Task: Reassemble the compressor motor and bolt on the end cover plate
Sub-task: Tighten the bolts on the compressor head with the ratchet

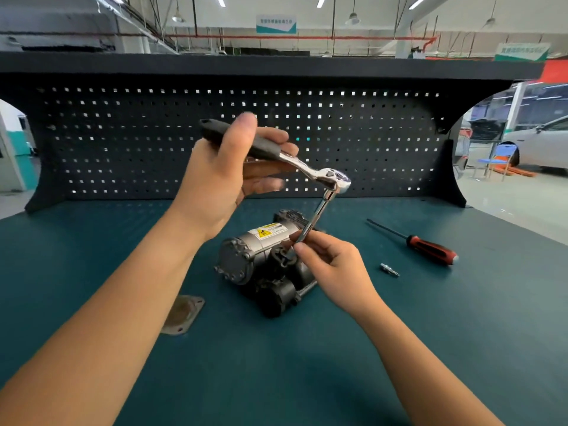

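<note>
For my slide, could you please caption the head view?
Left hand holds ratchet; right hand pinches its extension above compressor.

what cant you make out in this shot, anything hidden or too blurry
Head view: the extension bar tip is hidden behind the right hand's fingers; whether it sits on a bolt is unclear.
Head view: the label on the compressor is too small to read.
Head view: the left hand's lower fingers, under the ratchet, are motion-blurred.
Head view: the plate is partly covered by the left arm.
</note>
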`<action>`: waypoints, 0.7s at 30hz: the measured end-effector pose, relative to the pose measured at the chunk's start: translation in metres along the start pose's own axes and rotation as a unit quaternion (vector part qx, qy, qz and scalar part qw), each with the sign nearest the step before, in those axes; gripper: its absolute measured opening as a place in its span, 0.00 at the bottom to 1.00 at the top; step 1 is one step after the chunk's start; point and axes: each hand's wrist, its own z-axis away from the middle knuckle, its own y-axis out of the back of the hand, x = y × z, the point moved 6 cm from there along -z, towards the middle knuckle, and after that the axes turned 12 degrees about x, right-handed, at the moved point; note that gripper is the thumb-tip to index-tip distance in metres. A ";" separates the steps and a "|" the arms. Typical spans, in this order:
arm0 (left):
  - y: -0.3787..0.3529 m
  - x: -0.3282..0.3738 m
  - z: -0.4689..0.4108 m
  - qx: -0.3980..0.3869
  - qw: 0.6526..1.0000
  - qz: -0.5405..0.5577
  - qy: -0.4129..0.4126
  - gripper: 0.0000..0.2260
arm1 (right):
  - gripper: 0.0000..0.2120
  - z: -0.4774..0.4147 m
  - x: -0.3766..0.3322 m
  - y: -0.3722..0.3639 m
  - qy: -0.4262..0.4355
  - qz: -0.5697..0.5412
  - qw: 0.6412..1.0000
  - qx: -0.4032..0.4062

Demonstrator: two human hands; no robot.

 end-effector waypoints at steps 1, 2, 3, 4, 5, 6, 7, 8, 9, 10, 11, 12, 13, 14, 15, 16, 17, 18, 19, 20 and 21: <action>0.000 -0.002 -0.005 -0.003 1.000 0.010 0.014 0.19 | 0.04 0.000 -0.001 0.000 0.012 0.007 1.000 0.010; 0.000 -0.005 -0.010 -0.006 0.999 0.018 0.028 0.20 | 0.04 0.001 -0.003 0.001 0.024 0.016 0.999 0.019; 0.000 -0.007 -0.015 -0.005 0.999 0.022 0.040 0.21 | 0.04 0.001 -0.005 0.001 0.034 0.027 0.999 0.024; 0.000 -0.009 -0.020 0.000 0.998 0.025 0.051 0.22 | 0.04 0.001 -0.007 0.001 0.040 0.037 0.998 0.026; 0.001 -0.012 -0.025 0.008 0.998 0.027 0.063 0.23 | 0.04 0.002 -0.009 0.001 0.044 0.048 0.998 0.023; 0.000 -0.015 -0.031 0.016 0.997 0.028 0.075 0.23 | 0.04 0.002 -0.011 0.000 0.045 0.056 0.997 0.020; -0.002 -0.018 -0.035 0.019 0.995 0.029 0.088 0.23 | 0.05 0.001 -0.012 0.000 0.043 0.062 0.997 0.017; -0.005 -0.021 -0.039 0.019 0.994 0.028 0.103 0.23 | 0.05 0.001 -0.012 0.000 0.038 0.066 0.997 0.016; -0.009 -0.024 -0.041 0.017 0.993 0.029 0.115 0.23 | 0.05 -0.001 -0.012 0.000 0.033 0.069 0.997 0.016; -0.012 -0.025 -0.043 0.014 0.992 0.031 0.124 0.22 | 0.05 -0.002 -0.012 0.001 0.028 0.069 0.997 0.019; -0.014 -0.025 -0.042 0.011 0.991 0.036 0.130 0.22 | 0.05 -0.003 -0.011 0.001 0.022 0.067 0.997 0.021; -0.014 -0.024 -0.040 0.012 0.990 0.040 0.131 0.21 | 0.05 -0.004 -0.011 0.002 0.015 0.065 0.998 0.023; -0.014 -0.021 -0.034 0.013 0.991 0.042 0.124 0.20 | 0.05 -0.003 -0.010 0.003 0.007 0.063 0.998 0.024; -0.013 -0.018 -0.027 0.014 0.993 0.041 0.108 0.19 | 0.06 -0.003 -0.010 0.004 0.002 0.062 0.998 0.024; -0.013 -0.013 -0.017 0.013 0.996 0.033 0.084 0.18 | 0.07 -0.003 -0.010 0.004 -0.002 0.061 0.998 0.024; -0.014 -0.006 -0.006 0.009 0.998 0.017 0.058 0.17 | 0.07 -0.003 -0.010 0.005 -0.007 0.061 0.998 0.025; -0.016 0.001 0.006 0.000 1.000 -0.014 0.027 0.15 | 0.07 -0.003 -0.010 0.005 -0.013 0.060 0.998 0.029; -0.019 0.009 0.018 -0.012 0.998 -0.060 -0.008 0.13 | 0.07 -0.004 -0.010 0.005 -0.019 0.057 0.998 0.031; -0.022 0.015 0.030 -0.026 0.992 -0.111 -0.047 0.11 | 0.07 -0.005 -0.009 0.005 -0.024 0.056 0.998 0.033; -0.024 0.021 0.039 -0.038 0.983 -0.158 -0.085 0.11 | 0.08 -0.006 -0.009 0.004 -0.025 0.060 0.997 0.036; -0.025 0.026 0.047 -0.045 0.973 -0.193 -0.121 0.12 | 0.08 -0.007 -0.009 0.004 -0.022 0.068 0.997 0.037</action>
